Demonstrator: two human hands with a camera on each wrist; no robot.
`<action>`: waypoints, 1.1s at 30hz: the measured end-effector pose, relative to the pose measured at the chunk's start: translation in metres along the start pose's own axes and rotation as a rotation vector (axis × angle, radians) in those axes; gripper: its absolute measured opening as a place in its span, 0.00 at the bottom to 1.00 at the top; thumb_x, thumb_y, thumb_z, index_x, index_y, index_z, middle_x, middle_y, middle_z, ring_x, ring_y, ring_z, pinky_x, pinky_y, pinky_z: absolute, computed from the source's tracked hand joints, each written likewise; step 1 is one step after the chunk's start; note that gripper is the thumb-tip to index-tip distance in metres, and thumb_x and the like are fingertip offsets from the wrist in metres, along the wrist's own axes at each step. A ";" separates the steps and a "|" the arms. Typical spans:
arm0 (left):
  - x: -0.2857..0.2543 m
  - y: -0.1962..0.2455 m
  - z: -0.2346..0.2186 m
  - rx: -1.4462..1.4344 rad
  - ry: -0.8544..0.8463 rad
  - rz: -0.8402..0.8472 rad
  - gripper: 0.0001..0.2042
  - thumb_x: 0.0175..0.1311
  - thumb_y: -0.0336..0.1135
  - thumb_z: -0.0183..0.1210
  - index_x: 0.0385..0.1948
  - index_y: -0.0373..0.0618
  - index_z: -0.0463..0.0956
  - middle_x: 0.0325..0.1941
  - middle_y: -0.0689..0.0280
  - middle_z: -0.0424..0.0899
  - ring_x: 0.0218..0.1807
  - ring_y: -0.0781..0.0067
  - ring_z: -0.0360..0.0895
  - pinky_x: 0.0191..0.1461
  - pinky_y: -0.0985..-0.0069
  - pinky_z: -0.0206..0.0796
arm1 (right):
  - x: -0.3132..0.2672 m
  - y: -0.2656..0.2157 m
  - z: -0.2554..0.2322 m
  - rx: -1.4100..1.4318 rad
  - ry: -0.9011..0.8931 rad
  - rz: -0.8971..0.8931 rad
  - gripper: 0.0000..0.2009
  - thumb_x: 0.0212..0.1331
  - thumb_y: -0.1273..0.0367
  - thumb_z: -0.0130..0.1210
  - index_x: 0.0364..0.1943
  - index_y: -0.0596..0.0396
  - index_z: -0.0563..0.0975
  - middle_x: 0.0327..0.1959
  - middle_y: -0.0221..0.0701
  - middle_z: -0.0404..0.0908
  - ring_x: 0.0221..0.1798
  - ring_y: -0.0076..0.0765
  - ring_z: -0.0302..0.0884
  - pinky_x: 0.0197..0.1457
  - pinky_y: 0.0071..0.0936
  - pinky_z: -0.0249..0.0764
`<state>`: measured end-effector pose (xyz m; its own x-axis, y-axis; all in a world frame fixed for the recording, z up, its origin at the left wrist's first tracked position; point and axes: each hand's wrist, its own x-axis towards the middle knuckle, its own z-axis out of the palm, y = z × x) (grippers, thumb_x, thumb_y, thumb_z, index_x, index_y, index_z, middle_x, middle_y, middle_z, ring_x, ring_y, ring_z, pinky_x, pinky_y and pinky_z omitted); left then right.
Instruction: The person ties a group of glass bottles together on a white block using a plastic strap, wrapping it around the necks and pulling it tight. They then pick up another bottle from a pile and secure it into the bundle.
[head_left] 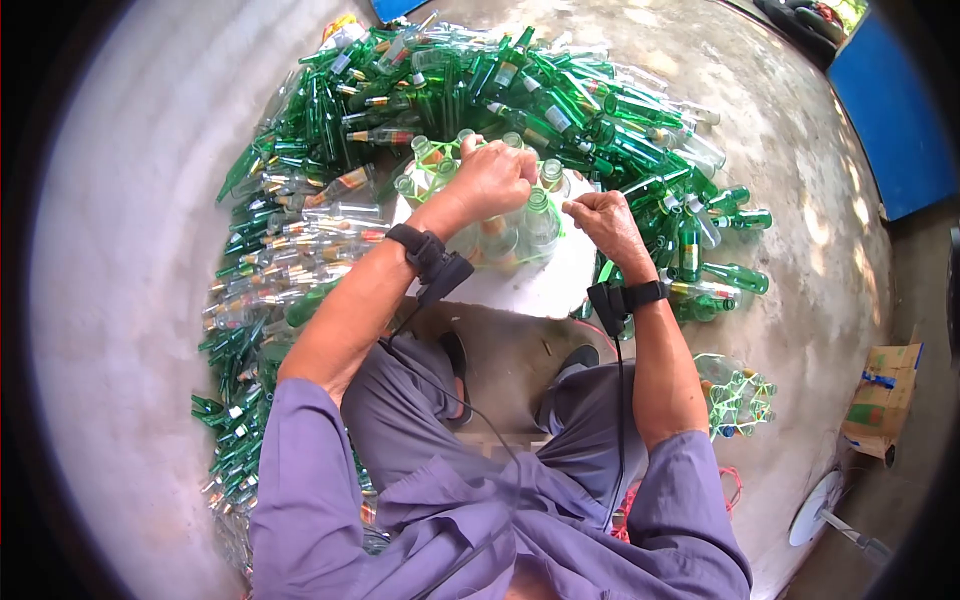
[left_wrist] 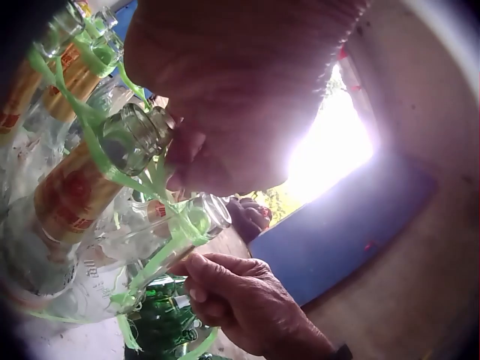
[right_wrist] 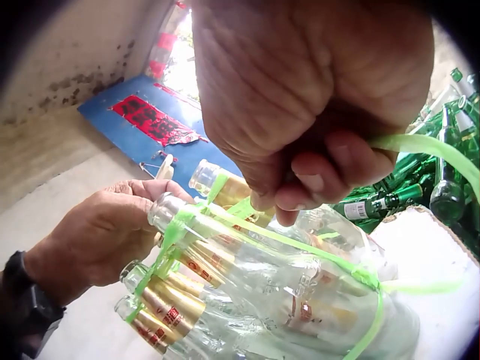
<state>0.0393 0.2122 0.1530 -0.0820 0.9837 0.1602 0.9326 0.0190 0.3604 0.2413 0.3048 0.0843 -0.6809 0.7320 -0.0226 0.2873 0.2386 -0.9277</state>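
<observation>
Clear bottles (head_left: 540, 228) with gold neck labels stand bunched on a white board (head_left: 525, 292), green plastic strap (right_wrist: 322, 255) looped around their necks. My left hand (head_left: 488, 180) is over the bunch, its curled fingers pinching strap beside a bottle neck (left_wrist: 135, 139); its fingertips are partly hidden. On the bunch's right side my right hand (head_left: 608, 228) holds a length of green strap (right_wrist: 442, 148) in curled fingers, with thumb and forefinger pinched together close to the bottles. In the right wrist view the left hand (right_wrist: 97, 234) is behind the nearest necks.
Piles of green bottles (head_left: 640, 135) and clear bottles (head_left: 300, 240) curve around the board's back and left. A strapped bunch of clear bottles (head_left: 735, 395) stands on the floor at right, near a cardboard box (head_left: 882, 400). A blue panel (head_left: 890, 115) is at the upper right.
</observation>
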 end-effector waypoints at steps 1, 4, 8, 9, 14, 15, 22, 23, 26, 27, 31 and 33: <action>0.000 0.001 -0.003 -0.001 -0.038 -0.021 0.09 0.49 0.32 0.54 0.28 0.50 0.84 0.28 0.66 0.86 0.41 0.60 0.81 0.64 0.56 0.50 | 0.000 -0.001 0.000 0.000 -0.002 0.007 0.17 0.61 0.61 0.61 0.27 0.66 0.84 0.15 0.22 0.70 0.20 0.16 0.63 0.24 0.23 0.61; -0.002 0.005 -0.008 0.018 -0.041 -0.011 0.08 0.48 0.32 0.54 0.27 0.50 0.84 0.29 0.67 0.86 0.43 0.61 0.81 0.66 0.54 0.49 | 0.001 0.002 0.005 0.023 0.028 -0.017 0.17 0.61 0.61 0.61 0.28 0.66 0.84 0.15 0.24 0.72 0.20 0.17 0.65 0.25 0.23 0.62; -0.009 0.002 -0.014 0.003 0.006 0.009 0.09 0.47 0.34 0.56 0.30 0.53 0.84 0.35 0.68 0.87 0.52 0.63 0.78 0.67 0.44 0.44 | 0.004 0.003 0.011 0.001 0.055 0.000 0.15 0.58 0.62 0.61 0.28 0.64 0.84 0.15 0.33 0.77 0.21 0.26 0.73 0.40 0.32 0.75; -0.009 0.003 -0.019 0.043 0.001 0.027 0.09 0.47 0.35 0.57 0.30 0.53 0.84 0.35 0.69 0.87 0.53 0.64 0.76 0.65 0.48 0.47 | 0.004 0.001 0.013 0.035 0.053 -0.009 0.15 0.58 0.63 0.60 0.28 0.64 0.84 0.14 0.34 0.76 0.20 0.26 0.73 0.47 0.33 0.77; -0.009 0.012 -0.037 0.158 -0.025 0.020 0.07 0.46 0.35 0.60 0.28 0.52 0.83 0.33 0.72 0.85 0.50 0.66 0.76 0.65 0.57 0.52 | 0.006 -0.007 0.017 0.003 0.074 -0.141 0.14 0.60 0.64 0.58 0.26 0.61 0.84 0.13 0.37 0.74 0.19 0.35 0.73 0.79 0.46 0.53; -0.010 0.013 -0.040 0.222 -0.025 0.026 0.07 0.46 0.35 0.59 0.28 0.52 0.82 0.33 0.71 0.85 0.49 0.65 0.76 0.63 0.58 0.53 | 0.005 -0.009 0.016 -0.039 0.078 -0.154 0.15 0.62 0.63 0.58 0.27 0.63 0.83 0.13 0.33 0.73 0.20 0.28 0.69 0.54 0.38 0.60; -0.021 0.000 -0.039 0.299 0.063 -0.035 0.05 0.50 0.34 0.57 0.28 0.51 0.82 0.31 0.67 0.83 0.44 0.62 0.76 0.57 0.59 0.58 | 0.007 -0.012 0.019 0.000 0.111 -0.147 0.12 0.61 0.63 0.58 0.31 0.58 0.86 0.16 0.39 0.78 0.21 0.40 0.75 0.78 0.48 0.55; -0.022 -0.004 -0.036 0.272 0.097 -0.044 0.05 0.52 0.34 0.57 0.28 0.50 0.81 0.31 0.67 0.83 0.44 0.61 0.77 0.56 0.59 0.59 | 0.006 -0.015 0.019 0.000 0.110 -0.150 0.12 0.61 0.63 0.58 0.31 0.58 0.86 0.16 0.39 0.78 0.21 0.40 0.75 0.78 0.48 0.55; -0.018 -0.015 -0.030 0.253 0.163 -0.035 0.05 0.54 0.32 0.56 0.28 0.49 0.81 0.31 0.67 0.83 0.43 0.61 0.77 0.55 0.60 0.61 | 0.005 -0.022 0.021 0.018 0.115 -0.019 0.13 0.60 0.63 0.58 0.31 0.59 0.86 0.16 0.40 0.78 0.22 0.37 0.77 0.74 0.43 0.62; -0.017 -0.016 -0.029 0.261 0.191 -0.013 0.05 0.55 0.31 0.55 0.28 0.49 0.81 0.31 0.66 0.83 0.43 0.61 0.77 0.54 0.60 0.62 | 0.005 -0.022 0.021 -0.001 0.120 -0.044 0.13 0.60 0.63 0.57 0.32 0.59 0.86 0.16 0.39 0.79 0.23 0.36 0.77 0.69 0.40 0.67; -0.012 -0.021 -0.030 0.217 0.188 -0.041 0.05 0.55 0.30 0.55 0.28 0.49 0.81 0.30 0.65 0.84 0.42 0.59 0.78 0.51 0.59 0.66 | 0.008 -0.020 0.020 -0.064 0.095 -0.080 0.13 0.60 0.64 0.56 0.34 0.60 0.86 0.17 0.37 0.79 0.24 0.32 0.78 0.53 0.32 0.75; -0.011 -0.024 -0.031 0.192 0.150 -0.040 0.06 0.56 0.29 0.55 0.29 0.47 0.82 0.31 0.60 0.85 0.41 0.54 0.81 0.48 0.58 0.72 | 0.008 -0.019 0.023 0.002 0.100 -0.080 0.13 0.60 0.64 0.56 0.34 0.61 0.86 0.17 0.36 0.80 0.24 0.30 0.77 0.51 0.32 0.75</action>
<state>0.0066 0.1950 0.1713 -0.1583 0.9441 0.2893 0.9761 0.1054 0.1901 0.2149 0.2915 0.0926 -0.6308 0.7709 0.0887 0.2337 0.2977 -0.9256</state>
